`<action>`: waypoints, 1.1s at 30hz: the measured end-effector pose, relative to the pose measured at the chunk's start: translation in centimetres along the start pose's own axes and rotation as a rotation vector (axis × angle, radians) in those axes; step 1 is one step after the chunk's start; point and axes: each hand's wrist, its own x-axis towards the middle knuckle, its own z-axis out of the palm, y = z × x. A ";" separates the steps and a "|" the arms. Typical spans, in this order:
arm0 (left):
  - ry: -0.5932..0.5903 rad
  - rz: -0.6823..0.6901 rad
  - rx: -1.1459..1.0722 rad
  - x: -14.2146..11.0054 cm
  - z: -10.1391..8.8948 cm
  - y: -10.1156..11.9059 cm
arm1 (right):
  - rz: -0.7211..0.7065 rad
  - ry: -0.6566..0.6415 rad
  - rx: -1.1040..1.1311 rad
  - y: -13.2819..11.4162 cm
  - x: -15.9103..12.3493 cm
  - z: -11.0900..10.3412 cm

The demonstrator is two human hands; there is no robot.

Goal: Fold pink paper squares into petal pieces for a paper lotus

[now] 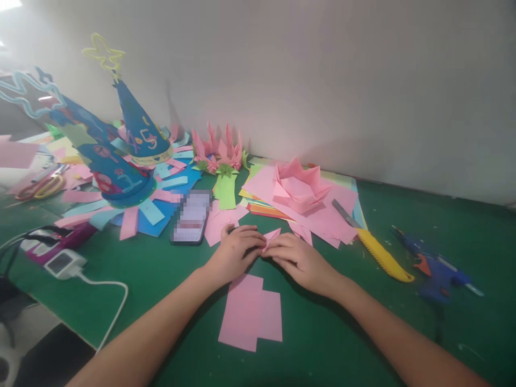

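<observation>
Both hands meet at the middle of the green tabletop (363, 333), pinching a small folded pink paper piece (271, 234) between them. The left hand (236, 251) is curled, fingertips pressed down on the piece's left end; the right hand (300, 260) lies flatter, its fingers closed on the right end, with a pointed corner of the paper sticking up between the two. The piece rests on the tabletop, just beyond two overlapping pink paper squares (250, 312) that lie between the forearms.

Just past the hands sits a phone (191, 216), screen up, and a spread of pink sheets carrying a folded pink paper lotus (300, 185). A yellow utility knife (379, 252) lies to the right of that stack, with a blue glue gun (437, 269) farther right. At the left stand two blue paper cone hats (121, 156) on pink and blue strips, with scissors (40, 187) and a white charger (64, 263) near the left edge.
</observation>
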 end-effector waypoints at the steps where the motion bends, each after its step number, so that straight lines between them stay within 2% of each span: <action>1: -0.008 0.007 0.002 0.0 0.0 0.0 | 0.008 0.058 0.036 0.3 0.0 0.0; 4: -0.022 0.021 0.006 0.0 -0.1 0.2 | 0.041 0.214 0.060 1.0 0.0 0.0; 7: -0.015 0.028 0.002 0.0 -0.2 0.2 | 0.109 0.265 0.031 1.3 0.2 0.3; 13: -0.026 0.043 0.020 -0.1 -0.3 0.1 | 0.127 0.262 -0.037 1.4 0.6 0.9; 20: -0.032 0.095 0.110 -0.2 -0.2 0.2 | 0.145 0.180 -0.042 1.3 0.8 1.0; 29: -0.064 0.096 0.121 -0.2 -0.3 0.2 | 0.212 0.221 -0.039 1.0 0.9 1.6; 33: -0.042 0.098 0.114 -0.1 -0.3 0.2 | 0.216 0.180 -0.095 0.7 1.1 1.6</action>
